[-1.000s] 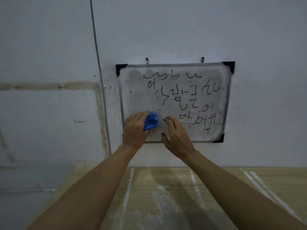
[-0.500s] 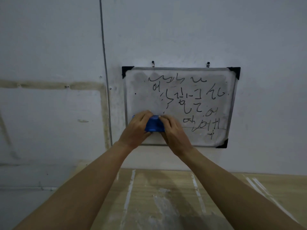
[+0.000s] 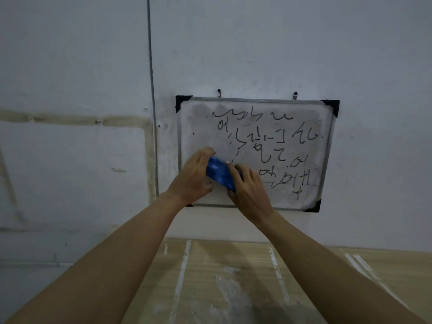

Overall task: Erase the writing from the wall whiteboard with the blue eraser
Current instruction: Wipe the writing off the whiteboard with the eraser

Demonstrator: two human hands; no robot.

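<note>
A small whiteboard (image 3: pixel 201 118) with black corner caps hangs on the pale wall from two hooks. Black handwriting (image 3: pixel 275 146) covers its middle and right side. The blue eraser (image 3: pixel 218 174) is held in front of the board's lower left area, tilted down to the right. My left hand (image 3: pixel 192 177) grips its left end and my right hand (image 3: pixel 249 190) grips its right end. Whether the eraser touches the board I cannot tell. The board's lower left corner is hidden behind my left wrist.
A wooden table top (image 3: pixel 245 284) with white paint streaks runs below the board, against the wall. A thin vertical seam (image 3: pixel 152 90) runs down the wall just left of the board. A tan tape line (image 3: pixel 70 120) crosses the wall further left.
One second ago only my left hand held the eraser. My right hand has come over and closed on its right end, and the eraser has turned to a slant.
</note>
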